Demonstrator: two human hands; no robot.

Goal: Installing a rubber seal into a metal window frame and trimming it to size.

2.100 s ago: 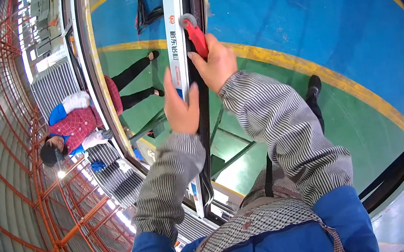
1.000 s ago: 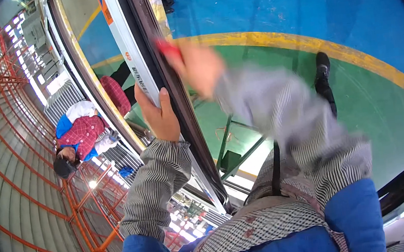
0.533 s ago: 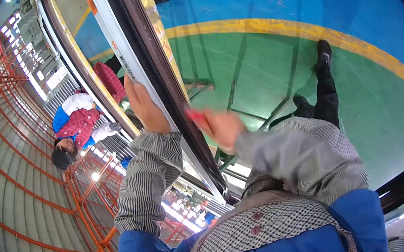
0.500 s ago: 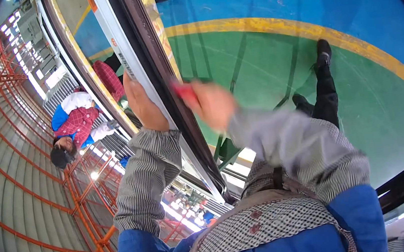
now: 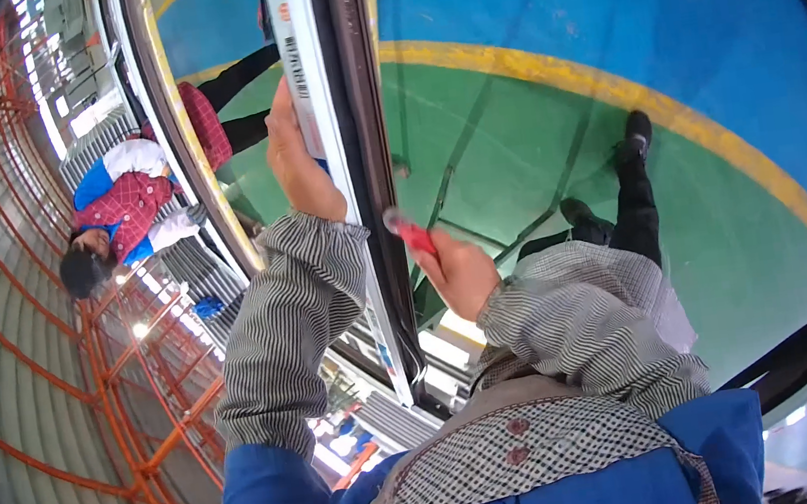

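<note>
A long, narrow upright frame (image 5: 361,86), white along one edge with a black and dark brown strip beside it, runs up the middle of the view. My left hand (image 5: 305,168) lies along its white edge, fingers pointing up and wrapped partly behind it, so the fingertips are hidden. In my closed right hand (image 5: 467,274) is a small red-handled tool (image 5: 414,237) with a rounded, metal-looking tip; its exact kind does not show. The tip points toward the brown side, just right of the frame.
Left of me, a person (image 5: 129,190) in a red checked vest stands by another yellow-edged frame (image 5: 191,137). A green floor (image 5: 725,243) with a yellow curved line (image 5: 541,59) and blue beyond spreads to the right. Someone's black shoe (image 5: 638,127) shows there.
The view has turned, so the frame stands straighter. My right hand, blurred before and close over the brown strip, is now lower with the red-handled tool. My left hand stays at the white edge.
</note>
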